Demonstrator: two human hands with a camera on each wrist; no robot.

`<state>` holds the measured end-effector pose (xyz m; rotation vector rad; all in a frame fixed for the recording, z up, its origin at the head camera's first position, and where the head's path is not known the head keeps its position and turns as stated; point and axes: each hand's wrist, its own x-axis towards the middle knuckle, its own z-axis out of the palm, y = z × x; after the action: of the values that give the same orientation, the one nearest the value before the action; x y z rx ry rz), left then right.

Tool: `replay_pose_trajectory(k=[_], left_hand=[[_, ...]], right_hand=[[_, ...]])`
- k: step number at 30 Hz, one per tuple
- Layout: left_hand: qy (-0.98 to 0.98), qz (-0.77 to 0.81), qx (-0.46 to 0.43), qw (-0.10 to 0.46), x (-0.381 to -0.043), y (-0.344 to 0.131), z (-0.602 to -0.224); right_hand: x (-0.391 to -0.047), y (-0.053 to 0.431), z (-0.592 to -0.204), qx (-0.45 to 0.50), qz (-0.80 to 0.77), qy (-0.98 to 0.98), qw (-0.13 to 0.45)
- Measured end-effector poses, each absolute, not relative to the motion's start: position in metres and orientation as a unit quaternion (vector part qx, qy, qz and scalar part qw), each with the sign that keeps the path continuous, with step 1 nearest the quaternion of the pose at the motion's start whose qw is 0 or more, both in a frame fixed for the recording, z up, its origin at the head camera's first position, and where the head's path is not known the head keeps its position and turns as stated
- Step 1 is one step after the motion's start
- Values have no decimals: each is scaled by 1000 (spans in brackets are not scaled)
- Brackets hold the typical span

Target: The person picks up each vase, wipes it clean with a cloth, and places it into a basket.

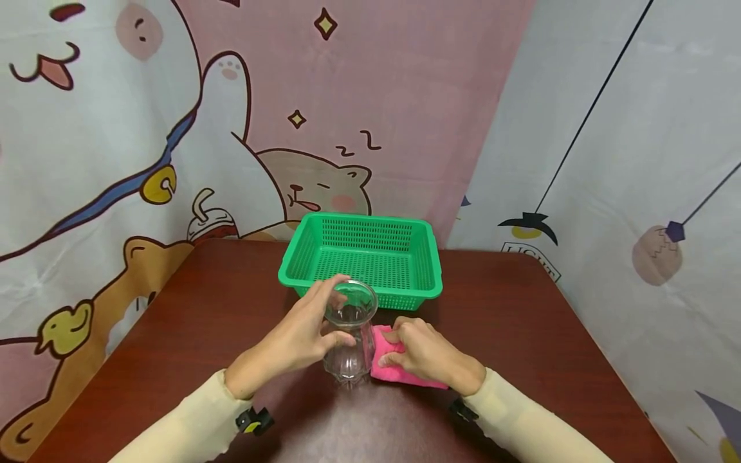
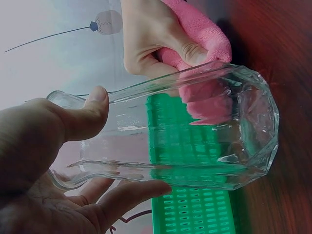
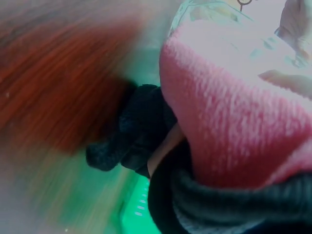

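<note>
A clear glass vase (image 1: 348, 360) with a flared rim stands upright, or nearly so, above the table. My left hand (image 1: 298, 331) holds it around the neck, thumb on one side and fingers on the other, as the left wrist view shows. Bunched in my right hand (image 1: 427, 350) is a pink cloth (image 1: 379, 339). The cloth touches or lies right beside the vase's lower right side (image 2: 209, 97). In the right wrist view the cloth (image 3: 234, 112) fills much of the picture and hides most of the right fingers.
Behind the vase sits a green plastic basket (image 1: 399, 294) with slotted walls, near the back of the brown table (image 1: 220, 302). A printed cartoon curtain (image 1: 417, 96) hangs behind and along the sides. Dark straps (image 3: 234, 200) show at the bottom of the right wrist view.
</note>
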<state>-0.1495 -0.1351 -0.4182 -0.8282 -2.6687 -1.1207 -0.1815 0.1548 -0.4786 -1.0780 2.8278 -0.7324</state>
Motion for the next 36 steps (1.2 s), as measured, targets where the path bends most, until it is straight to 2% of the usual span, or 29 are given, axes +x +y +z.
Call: replay_pose_trajectory(k=[11,24,36], left_hand=[[-883,-374,-276,63,-148,-135,-420],[-880,-382,-277,57,-150,-136,-419],[-879,-380,-281,58,-150,-137,-421]], right_hand=[[-184,158,-484,-339,-290,894,27],[-186,157,-478,-346,-354,868,-32],[-185,151,-458,-324,-398,857,-56]])
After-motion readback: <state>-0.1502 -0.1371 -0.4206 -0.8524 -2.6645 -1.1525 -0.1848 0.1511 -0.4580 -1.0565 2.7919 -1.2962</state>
